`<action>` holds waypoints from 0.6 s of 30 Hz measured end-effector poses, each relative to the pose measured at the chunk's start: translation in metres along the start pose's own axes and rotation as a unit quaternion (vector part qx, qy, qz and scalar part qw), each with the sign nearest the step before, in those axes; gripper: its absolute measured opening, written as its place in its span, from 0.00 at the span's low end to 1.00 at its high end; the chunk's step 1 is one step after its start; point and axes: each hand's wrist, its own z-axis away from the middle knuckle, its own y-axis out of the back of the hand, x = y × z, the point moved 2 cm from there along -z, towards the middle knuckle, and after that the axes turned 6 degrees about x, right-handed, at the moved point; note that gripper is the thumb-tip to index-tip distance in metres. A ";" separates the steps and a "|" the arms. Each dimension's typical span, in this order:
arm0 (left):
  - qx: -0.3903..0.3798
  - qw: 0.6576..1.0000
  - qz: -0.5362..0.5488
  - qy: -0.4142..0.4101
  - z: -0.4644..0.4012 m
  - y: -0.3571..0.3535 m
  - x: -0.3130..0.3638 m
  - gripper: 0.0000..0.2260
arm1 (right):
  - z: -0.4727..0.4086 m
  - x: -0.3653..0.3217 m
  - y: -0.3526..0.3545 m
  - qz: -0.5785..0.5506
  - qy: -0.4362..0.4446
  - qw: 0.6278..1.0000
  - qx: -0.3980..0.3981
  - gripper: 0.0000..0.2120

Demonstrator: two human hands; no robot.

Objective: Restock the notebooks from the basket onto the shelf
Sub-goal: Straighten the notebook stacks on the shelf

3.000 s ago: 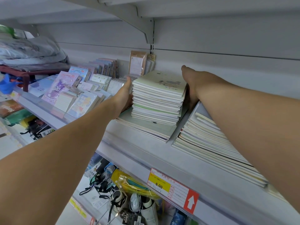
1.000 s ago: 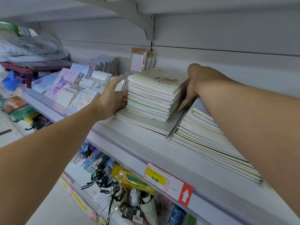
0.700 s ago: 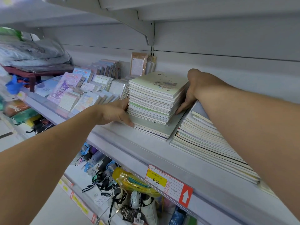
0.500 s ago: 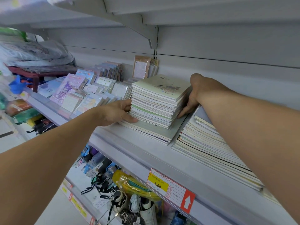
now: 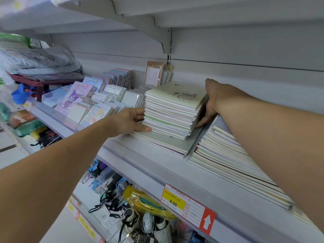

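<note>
Notebook stack (image 5: 171,109) sits on the shelf (image 5: 157,165), atop larger flat notebooks (image 5: 168,142); left hand (image 5: 128,121) grips its left edge, thumb laid along the base, fingers curled on the side; right hand (image 5: 213,102) grips the right edge, fingers curled behind; slanted pile (image 5: 233,155) crowds just beside on the right; memo pads (image 5: 98,104) crowd the left; standing packets (image 5: 153,73) behind; price tag (image 5: 188,206) on the shelf front.

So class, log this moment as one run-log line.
left hand: holds notebook stack left side | right hand: holds right side | stack: on larger notebooks, shelf
</note>
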 end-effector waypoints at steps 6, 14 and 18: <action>0.001 0.999 -0.017 0.037 0.001 -0.004 -0.003 0.33 | 0.002 0.000 0.000 0.011 0.014 1.000 -0.010 0.24; 0.054 0.997 -0.031 0.036 -0.004 -0.006 -0.003 0.17 | 0.005 0.004 -0.002 0.007 0.011 0.998 -0.060 0.37; 0.077 0.996 -0.034 0.016 -0.003 -0.007 -0.002 0.15 | 0.004 0.002 -0.005 0.007 0.037 0.998 -0.058 0.36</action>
